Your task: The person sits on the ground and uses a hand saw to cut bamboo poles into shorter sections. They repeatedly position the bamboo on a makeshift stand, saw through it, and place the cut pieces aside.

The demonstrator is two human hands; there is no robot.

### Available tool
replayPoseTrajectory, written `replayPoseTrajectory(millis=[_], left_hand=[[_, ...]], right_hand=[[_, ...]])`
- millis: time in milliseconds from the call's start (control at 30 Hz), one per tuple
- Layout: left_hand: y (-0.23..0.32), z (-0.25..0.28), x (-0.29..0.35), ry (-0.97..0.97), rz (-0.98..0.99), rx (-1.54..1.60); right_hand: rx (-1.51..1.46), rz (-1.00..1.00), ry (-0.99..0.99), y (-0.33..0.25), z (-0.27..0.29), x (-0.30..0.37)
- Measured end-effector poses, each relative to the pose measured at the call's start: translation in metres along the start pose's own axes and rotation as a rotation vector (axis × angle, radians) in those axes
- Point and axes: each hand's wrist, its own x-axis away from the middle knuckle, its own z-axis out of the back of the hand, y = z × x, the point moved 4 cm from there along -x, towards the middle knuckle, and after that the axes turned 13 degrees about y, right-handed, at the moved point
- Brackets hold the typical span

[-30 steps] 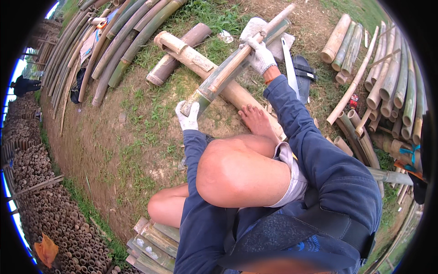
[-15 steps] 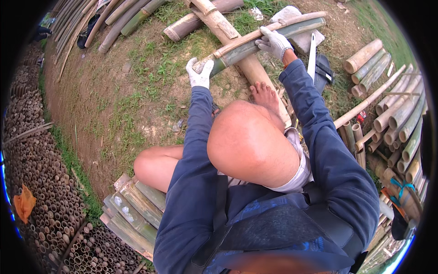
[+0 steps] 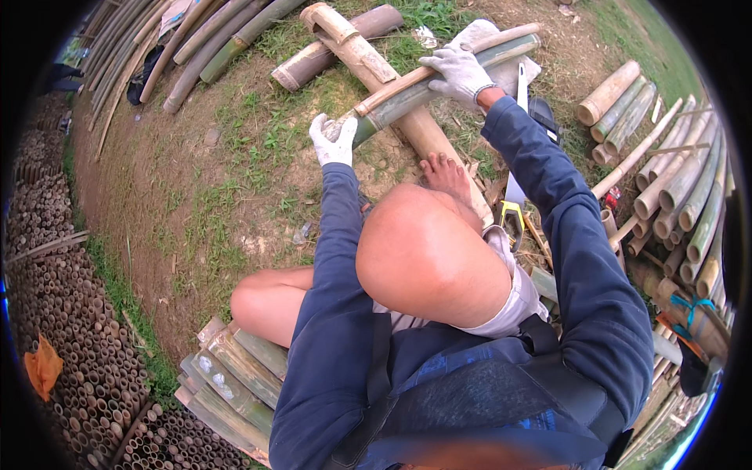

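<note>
The person's left hand (image 3: 334, 142), in a white glove, grips the near end of a green bamboo length (image 3: 392, 110), its thumb and fingers parted around that end. The gloved right hand (image 3: 458, 73) lies farther along, its fingers bent across a pale bamboo strip (image 3: 394, 90) that runs along the top of the green piece; whether they close underneath cannot be told. The green length lies across a thicker pale pole (image 3: 433, 133), tilted up to the right, its far end above a grey stone (image 3: 511, 72). A bare foot (image 3: 448, 174) is by that pole, just beside a handsaw (image 3: 511, 213) with a yellow-and-black handle; any marking on it is too small to read. The dark top (image 3: 540, 411) carries a blue print, too blurred to make out. Cut bamboo (image 3: 677, 188) is stacked at right.
</note>
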Motion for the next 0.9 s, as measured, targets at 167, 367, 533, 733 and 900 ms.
replayPoseTrajectory(millis=[167, 367, 533, 733, 900], left_hand=[[-0.003, 0.0, -0.007, 0.023, 0.06, -0.008], [-0.002, 0.001, -0.014, 0.022, 0.032, -0.078], [0.0, 0.002, -0.014, 0.031, 0.027, -0.103], [-0.001, -0.001, -0.018, 0.037, 0.06, -0.101], [-0.012, 0.0, -0.022, 0.023, 0.067, -0.085]], right_hand=[[-0.061, 0.108, -0.223, 0.009, -0.005, -0.03], [0.024, 0.251, -0.339, 0.012, -0.009, -0.05], [0.019, 0.259, -0.296, 0.007, -0.007, -0.049], [0.022, 0.261, -0.305, 0.008, -0.003, -0.048], [-0.111, 0.246, -0.403, 0.018, -0.009, -0.053]])
